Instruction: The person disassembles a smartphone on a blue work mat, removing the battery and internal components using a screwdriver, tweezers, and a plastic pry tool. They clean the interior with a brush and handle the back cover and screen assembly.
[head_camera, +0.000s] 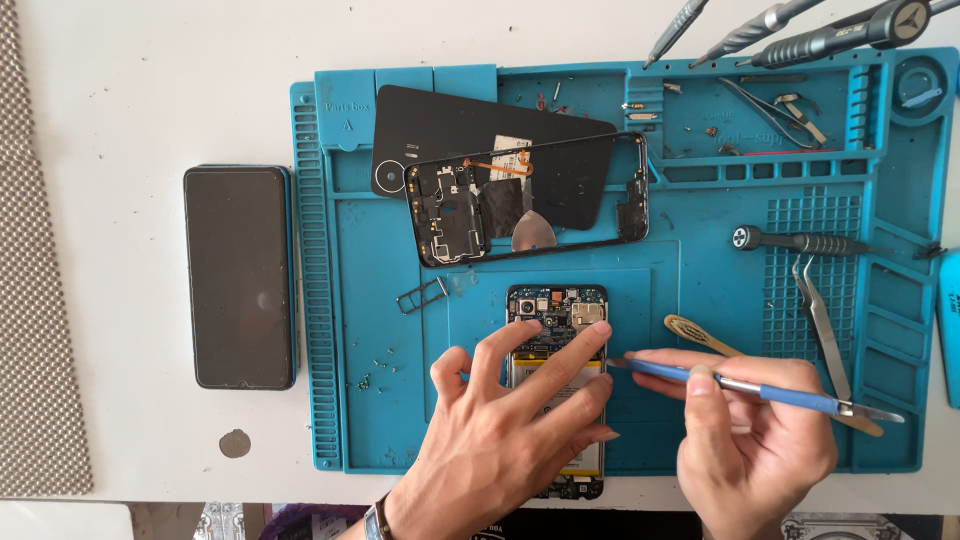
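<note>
1. Opened phone (557, 318), back cover off, was seen lying lengthwise at the centre of the blue repair mat (380, 330), its circuit board at the far end and the battery (540, 385) below it.
2. Left hand (510, 430) was laid flat over the battery with fingers spread and extended, pressing down; nothing was gripped by it.
3. Right hand (750, 430) was closed on a blue-handled tool (740, 385), held like a pen; its metal tip was brought to the phone's right edge, just beside the left fingertips.
4. A detached mid-frame (528, 200) was noted on the mat beyond the phone, resting partly on the black back cover (450, 120), with a pick (533, 233) lying inside it.
5. A SIM tray (421, 294) was seen left of the phone.
6. A second phone (240, 277), screen dark, was recorded off the mat at left.
7. Tweezers (822, 325) and a screwdriver (800, 241) were noted at the mat's right side.
</note>
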